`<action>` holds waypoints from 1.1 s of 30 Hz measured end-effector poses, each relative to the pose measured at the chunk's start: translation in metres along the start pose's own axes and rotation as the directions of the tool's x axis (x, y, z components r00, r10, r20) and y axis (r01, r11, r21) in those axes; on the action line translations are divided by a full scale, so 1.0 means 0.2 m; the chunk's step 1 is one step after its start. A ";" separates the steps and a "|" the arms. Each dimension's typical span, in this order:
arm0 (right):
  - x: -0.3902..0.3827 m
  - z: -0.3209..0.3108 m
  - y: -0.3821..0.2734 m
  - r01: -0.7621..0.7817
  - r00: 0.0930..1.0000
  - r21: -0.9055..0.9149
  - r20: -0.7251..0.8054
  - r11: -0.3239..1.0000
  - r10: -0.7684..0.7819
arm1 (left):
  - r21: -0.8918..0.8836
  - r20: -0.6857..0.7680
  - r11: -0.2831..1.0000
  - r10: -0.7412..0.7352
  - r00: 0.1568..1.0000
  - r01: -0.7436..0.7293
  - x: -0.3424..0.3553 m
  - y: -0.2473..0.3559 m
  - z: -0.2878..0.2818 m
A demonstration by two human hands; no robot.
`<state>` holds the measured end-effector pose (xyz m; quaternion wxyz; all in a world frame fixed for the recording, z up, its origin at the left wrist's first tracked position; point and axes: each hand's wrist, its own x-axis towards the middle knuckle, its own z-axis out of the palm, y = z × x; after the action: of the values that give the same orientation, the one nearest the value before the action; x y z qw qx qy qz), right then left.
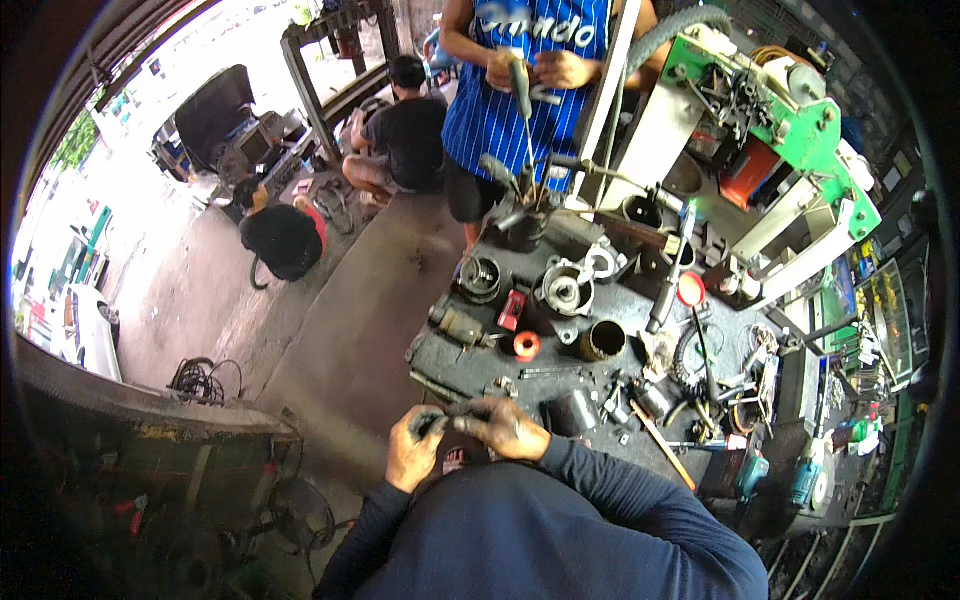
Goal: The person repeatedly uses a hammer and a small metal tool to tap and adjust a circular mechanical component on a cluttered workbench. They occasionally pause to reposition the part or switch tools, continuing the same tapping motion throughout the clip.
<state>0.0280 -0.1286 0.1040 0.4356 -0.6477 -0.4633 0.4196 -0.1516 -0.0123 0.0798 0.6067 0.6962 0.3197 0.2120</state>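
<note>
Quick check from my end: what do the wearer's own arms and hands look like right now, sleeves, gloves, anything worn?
Both forearms are covered by long, dark navy sleeves that reach the wrists. The left hand and right hand are bare, with no gloves, and both look smeared with dark grime, heaviest on the fingers. No watch, ring or strap is visible at this size.

Workbench [450, 350] is running from centre frame toward the right. Both hands are sitting at lower centre, at the bench's near edge: left hand [412, 452] just left of right hand [503, 427], a small part [440, 415] lying between them. Metal cylinder [602, 340] is sitting on the bench above the hands, tape roll [526, 346] just left of it. Machine [760, 130] is standing upper right. A standing person [525, 90] is at top centre behind the bench, a crouching person [405, 135] to their left.
</note>
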 end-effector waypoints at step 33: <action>-0.11 0.19 0.58 -0.389 0.829 -0.533 -0.559 0.751 0.033 | 0.494 0.383 0.856 -0.056 0.922 -0.153 0.40 -0.30 0.36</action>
<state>0.0145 -0.1652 -0.0134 0.2499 -0.8925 -0.3620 0.0999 -0.0569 -0.0028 0.0004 0.4433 0.8686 0.2214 -0.0063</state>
